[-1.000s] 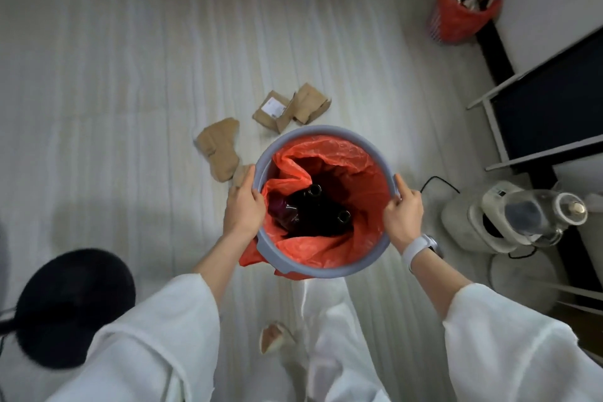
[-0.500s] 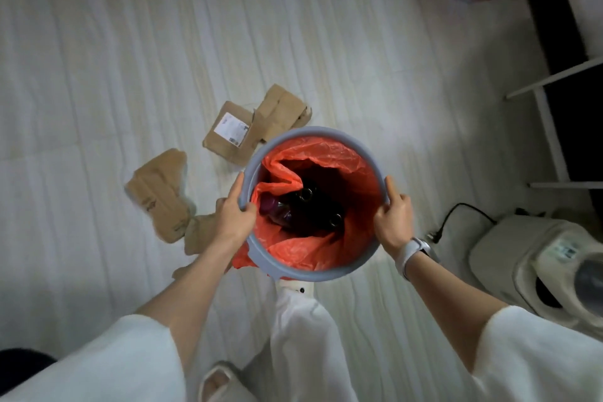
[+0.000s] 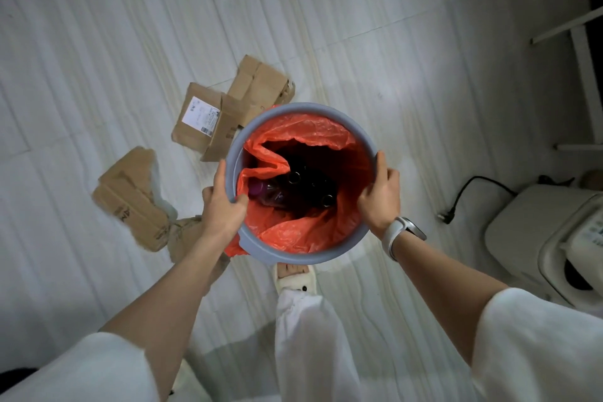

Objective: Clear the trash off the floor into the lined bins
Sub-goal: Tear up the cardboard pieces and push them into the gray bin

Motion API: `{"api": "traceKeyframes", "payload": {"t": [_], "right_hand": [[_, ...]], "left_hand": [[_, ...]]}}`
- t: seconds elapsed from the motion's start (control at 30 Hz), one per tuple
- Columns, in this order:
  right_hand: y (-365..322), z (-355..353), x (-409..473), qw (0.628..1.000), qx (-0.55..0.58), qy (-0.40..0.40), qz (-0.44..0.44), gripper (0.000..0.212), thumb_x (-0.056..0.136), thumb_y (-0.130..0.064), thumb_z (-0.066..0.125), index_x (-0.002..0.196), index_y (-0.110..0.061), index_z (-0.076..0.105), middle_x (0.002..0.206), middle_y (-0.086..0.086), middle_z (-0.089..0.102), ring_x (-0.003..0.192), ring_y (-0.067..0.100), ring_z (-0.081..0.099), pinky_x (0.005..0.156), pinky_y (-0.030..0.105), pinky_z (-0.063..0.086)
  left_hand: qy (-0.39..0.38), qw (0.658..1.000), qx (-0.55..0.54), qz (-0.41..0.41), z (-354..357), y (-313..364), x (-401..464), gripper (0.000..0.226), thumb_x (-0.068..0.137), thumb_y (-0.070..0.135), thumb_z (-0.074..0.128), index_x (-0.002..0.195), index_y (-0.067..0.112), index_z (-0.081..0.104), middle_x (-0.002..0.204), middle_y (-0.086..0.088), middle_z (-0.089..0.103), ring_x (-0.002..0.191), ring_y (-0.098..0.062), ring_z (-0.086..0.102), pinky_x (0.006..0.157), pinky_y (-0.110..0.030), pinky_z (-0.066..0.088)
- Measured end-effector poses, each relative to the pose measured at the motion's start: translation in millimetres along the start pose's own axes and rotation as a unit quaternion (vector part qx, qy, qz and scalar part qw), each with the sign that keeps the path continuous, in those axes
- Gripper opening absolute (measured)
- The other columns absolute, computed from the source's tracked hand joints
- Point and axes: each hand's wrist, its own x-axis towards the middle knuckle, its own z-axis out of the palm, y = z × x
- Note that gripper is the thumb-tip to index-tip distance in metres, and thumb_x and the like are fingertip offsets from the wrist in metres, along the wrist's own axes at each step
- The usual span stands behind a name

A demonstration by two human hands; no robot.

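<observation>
Both hands grip the grey bin (image 3: 295, 258) by its rim: left hand (image 3: 223, 207) with thumb hooked inside over the red liner (image 3: 293, 235), right hand (image 3: 380, 197) curled likewise. Dark bottles (image 3: 305, 188) lie inside. Flattened cardboard pieces (image 3: 225, 111) lie on the floor (image 3: 98, 42) just left and beyond.

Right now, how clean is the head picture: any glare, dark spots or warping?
Head view: a bright glare patch on the floor right of the grey bin; the bin's inside is dark, so the bottles barely show; wide-angle warp bends the floor lines; both the left hand and right hand look sharp.
</observation>
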Motion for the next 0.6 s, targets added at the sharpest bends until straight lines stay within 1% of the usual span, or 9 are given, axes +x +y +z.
{"api": "traceKeyframes", "payload": {"t": [0.07,0.13,0.17,0.23,0.3,0.37,0.43,0.5,0.6], "right_hand": [[1.4,0.0,-2.5,0.999,-0.025,-0.024,0.003,0.075,0.081,0.000,0.042,0.146,-0.014,0.009,0.129,0.023,0.036,0.112,0.040,0.044,0.094,0.039,0.039],[-1.0,0.3,-5.8,0.996,-0.080,-0.037,0.010,0.077,0.081,-0.006,0.045,0.147,-0.012,0.005,0.142,0.022,0.028,0.124,0.040,0.036,0.101,0.043,0.034],[-4.1,1.0,-8.6,0.992,-0.118,-0.033,0.008,0.077,0.082,-0.009,0.046,0.147,-0.011,0.005,0.147,0.021,0.022,0.130,0.039,0.030,0.106,0.045,0.030],[-12.7,3.1,-17.1,0.987,-0.160,-0.015,-0.019,0.073,0.083,-0.011,0.047,0.146,-0.011,0.010,0.151,0.020,0.016,0.136,0.038,0.022,0.111,0.048,0.023],[-27.1,6.7,-32.0,0.990,-0.129,-0.004,-0.065,0.065,0.083,-0.006,0.046,0.144,-0.008,0.023,0.150,0.022,0.021,0.137,0.037,0.024,0.113,0.045,0.022],[-42.6,11.5,-50.9,0.992,-0.069,-0.004,-0.108,0.054,0.082,0.001,0.044,0.136,-0.003,0.039,0.143,0.021,0.036,0.132,0.035,0.034,0.111,0.039,0.028],[-59.0,20.2,-76.9,0.988,-0.032,-0.009,-0.148,0.047,0.080,0.004,0.043,0.125,-0.003,0.051,0.127,0.018,0.052,0.119,0.034,0.046,0.102,0.035,0.035],[-73.3,33.7,-105.8,0.984,-0.012,-0.031,-0.174,0.045,0.076,-0.001,0.039,0.116,-0.005,0.057,0.111,0.014,0.059,0.105,0.032,0.054,0.091,0.038,0.043],[-90.5,61.9,-144.9,0.982,0.004,-0.077,-0.172,0.046,0.073,-0.009,0.033,0.110,-0.008,0.060,0.102,0.009,0.064,0.096,0.029,0.059,0.081,0.042,0.049]], "left_hand": [[-0.027,0.999,0.045,0.009,-2.6,0.4,-2.6,0.073,0.092,0.023,0.047,0.146,0.040,0.000,0.140,-0.013,0.032,0.109,-0.031,0.050,0.087,-0.038,0.043],[-0.047,0.994,0.099,0.002,-6.8,1.6,-3.9,0.078,0.091,0.024,0.047,0.144,0.041,-0.007,0.137,-0.015,0.031,0.109,-0.034,0.049,0.090,-0.043,0.045],[-0.050,0.991,0.122,-0.003,-9.0,3.2,-5.5,0.078,0.091,0.024,0.047,0.145,0.040,-0.007,0.138,-0.015,0.029,0.112,-0.035,0.047,0.093,-0.045,0.044],[-0.036,0.989,0.145,-0.001,-11.9,6.2,-11.3,0.074,0.091,0.023,0.047,0.147,0.032,0.000,0.142,-0.013,0.024,0.122,-0.035,0.041,0.100,-0.046,0.040],[0.002,0.991,0.132,0.010,-18.0,7.8,-22.1,0.065,0.092,0.020,0.046,0.147,0.022,0.013,0.146,-0.012,0.023,0.129,-0.032,0.036,0.103,-0.043,0.036],[0.034,0.995,0.098,0.016,-27.1,4.8,-33.4,0.057,0.092,0.016,0.046,0.144,0.015,0.024,0.146,-0.013,0.027,0.131,-0.030,0.034,0.104,-0.041,0.033],[0.052,0.995,0.079,0.022,-44.1,-9.7,-44.8,0.050,0.091,0.012,0.046,0.139,0.011,0.035,0.141,-0.014,0.034,0.128,-0.030,0.039,0.103,-0.039,0.034],[0.050,0.995,0.084,0.027,-66.6,-34.5,-55.2,0.040,0.090,0.010,0.046,0.130,0.009,0.046,0.133,-0.015,0.044,0.121,-0.030,0.047,0.100,-0.038,0.037],[0.027,0.994,0.107,0.025,-102.2,-79.6,-70.0,0.029,0.091,0.012,0.047,0.118,0.007,0.056,0.120,-0.016,0.058,0.110,-0.031,0.054,0.090,-0.034,0.041]]}}
